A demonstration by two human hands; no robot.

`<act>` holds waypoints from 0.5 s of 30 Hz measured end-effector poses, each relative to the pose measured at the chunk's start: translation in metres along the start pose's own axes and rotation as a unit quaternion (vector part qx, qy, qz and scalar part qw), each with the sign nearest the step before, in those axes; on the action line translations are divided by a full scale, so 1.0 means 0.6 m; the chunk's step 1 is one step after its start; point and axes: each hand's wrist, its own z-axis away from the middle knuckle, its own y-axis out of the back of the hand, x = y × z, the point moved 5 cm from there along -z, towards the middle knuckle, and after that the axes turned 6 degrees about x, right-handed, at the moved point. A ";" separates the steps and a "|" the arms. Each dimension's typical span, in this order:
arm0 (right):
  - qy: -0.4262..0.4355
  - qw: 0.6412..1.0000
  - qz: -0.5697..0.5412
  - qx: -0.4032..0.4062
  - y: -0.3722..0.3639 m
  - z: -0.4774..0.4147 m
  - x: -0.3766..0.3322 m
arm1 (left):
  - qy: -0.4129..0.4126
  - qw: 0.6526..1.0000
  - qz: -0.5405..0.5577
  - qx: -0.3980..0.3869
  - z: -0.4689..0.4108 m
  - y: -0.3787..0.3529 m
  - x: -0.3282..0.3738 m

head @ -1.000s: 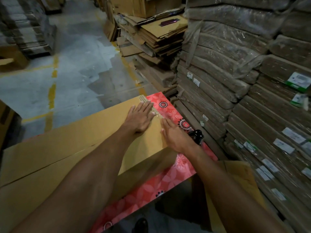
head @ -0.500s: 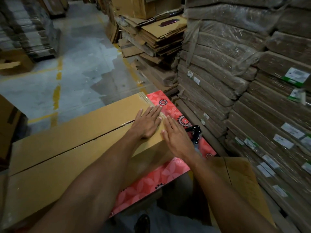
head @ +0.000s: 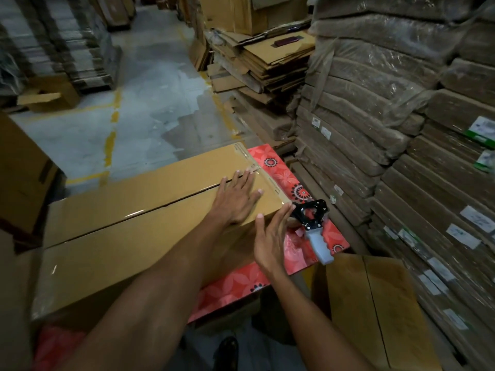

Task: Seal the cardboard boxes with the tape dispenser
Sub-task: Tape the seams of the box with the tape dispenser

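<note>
Left grip (head: pixel 235 202) rests open on the cardboard box (head: pixel 134 210); right grip (head: pixel 270 236), open, touches its end; tape dispenser (head: pixel 310 223) lies at right edge of bench (head: pixel 278 172).

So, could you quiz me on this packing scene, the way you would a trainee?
1. True or false: the right hand grips the tape dispenser.
2. The left hand rests flat on: A) the cardboard box; B) the floor; C) a wrapped stack.
3. Fill in: the dispenser lies on a flowered surface coloured ____.

Key: 1 false, its fingers are straight and the dispenser lies beside it; 2 A; 3 red.
</note>
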 end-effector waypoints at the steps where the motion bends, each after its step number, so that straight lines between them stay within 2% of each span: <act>1: -0.001 1.000 0.006 -0.006 0.000 0.000 -0.001 | 0.001 1.000 -0.001 0.004 0.015 0.003 -0.011; 3: -0.001 0.998 0.062 -0.023 0.008 0.007 -0.006 | 0.011 1.000 -0.002 0.015 0.050 0.011 -0.038; 5: 0.012 0.987 0.162 0.002 0.033 0.018 -0.023 | 0.030 0.999 0.002 0.023 0.091 0.017 -0.073; 6: 0.044 0.979 0.195 0.043 0.048 0.023 -0.041 | 0.041 0.999 0.004 0.029 0.114 0.020 -0.092; 8: 0.158 0.968 0.170 0.095 0.055 0.031 -0.102 | 0.064 0.997 0.003 0.044 0.161 0.027 -0.133; 9: 0.221 0.962 0.143 0.070 0.036 0.033 -0.134 | 0.078 0.996 0.001 0.049 0.184 0.031 -0.153; 11: 0.323 0.935 0.137 -0.056 -0.042 0.042 -0.191 | 0.114 0.992 -0.005 0.057 0.227 0.041 -0.197; 13: 0.393 0.880 0.188 -0.189 -0.137 0.061 -0.233 | 0.148 0.988 -0.020 0.048 0.265 0.052 -0.242; 15: 0.430 0.827 0.247 -0.265 -0.217 0.085 -0.256 | 0.168 0.984 -0.049 0.032 0.297 0.061 -0.281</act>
